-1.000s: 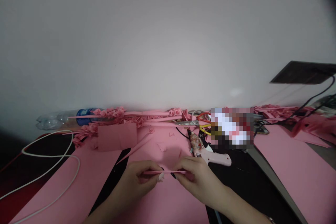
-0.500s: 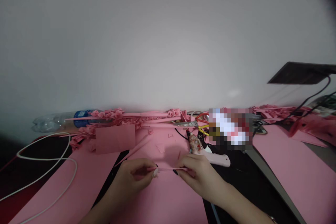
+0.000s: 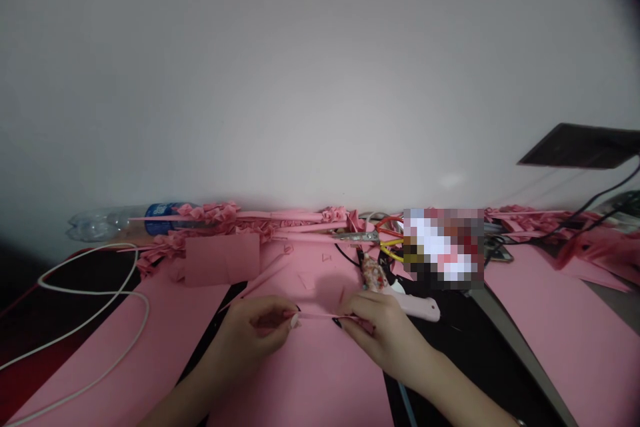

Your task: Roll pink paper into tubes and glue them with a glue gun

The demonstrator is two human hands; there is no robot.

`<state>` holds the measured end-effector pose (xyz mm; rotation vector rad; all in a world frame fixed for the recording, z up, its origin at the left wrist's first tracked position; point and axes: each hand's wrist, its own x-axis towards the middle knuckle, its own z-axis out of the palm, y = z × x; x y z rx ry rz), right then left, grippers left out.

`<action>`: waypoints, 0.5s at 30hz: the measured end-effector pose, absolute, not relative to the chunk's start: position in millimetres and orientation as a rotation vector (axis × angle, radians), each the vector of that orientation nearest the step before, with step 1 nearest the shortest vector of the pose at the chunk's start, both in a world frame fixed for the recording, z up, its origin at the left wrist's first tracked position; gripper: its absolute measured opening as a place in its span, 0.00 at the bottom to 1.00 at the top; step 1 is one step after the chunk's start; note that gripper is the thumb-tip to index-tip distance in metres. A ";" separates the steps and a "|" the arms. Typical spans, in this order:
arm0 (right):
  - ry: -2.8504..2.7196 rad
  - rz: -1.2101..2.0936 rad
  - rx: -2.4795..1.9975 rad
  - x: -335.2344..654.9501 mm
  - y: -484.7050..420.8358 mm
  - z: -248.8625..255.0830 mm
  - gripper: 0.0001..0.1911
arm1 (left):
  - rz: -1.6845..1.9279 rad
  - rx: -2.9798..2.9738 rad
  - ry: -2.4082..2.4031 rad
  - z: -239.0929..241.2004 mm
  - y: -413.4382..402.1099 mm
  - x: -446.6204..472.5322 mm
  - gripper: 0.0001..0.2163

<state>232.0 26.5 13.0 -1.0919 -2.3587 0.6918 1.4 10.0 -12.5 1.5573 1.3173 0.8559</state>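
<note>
Between my two hands a thin pink paper strip point(image 3: 318, 315) is stretched level over a large pink sheet point(image 3: 305, 380). My left hand point(image 3: 260, 327) pinches its left end between thumb and fingertips, and my right hand point(image 3: 373, 320) pinches the other end in the same way. Both ends of the strip are hidden in the fingers. Just beyond my right hand lies a pale pink glue gun point(image 3: 417, 307) with a speckled front part. Small paper scraps point(image 3: 327, 257) are scattered on the sheet behind the strip.
Scissors point(image 3: 390, 248) with yellow handles lie at the back among ruffled pink paper pieces point(image 3: 215, 213). A plastic bottle point(image 3: 115, 223) rests on its side at the far left, near a white cable point(image 3: 145, 320). A dark panel point(image 3: 580, 147) juts in at the right.
The view has shifted slightly, so most things sit a little further right. Both hands keep their pinch on the paper strip, which sits slightly higher in view.
</note>
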 end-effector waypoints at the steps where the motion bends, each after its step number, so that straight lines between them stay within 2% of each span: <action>1: -2.360 0.696 -1.094 232.4 26.5 13.2 0.09 | 0.857 1.561 1.318 -12.5 10.3 1.6 0.05; 15: -2.276 0.569 -1.204 237.0 32.5 15.7 0.07 | 0.898 1.591 1.403 -11.4 15.2 -3.6 0.06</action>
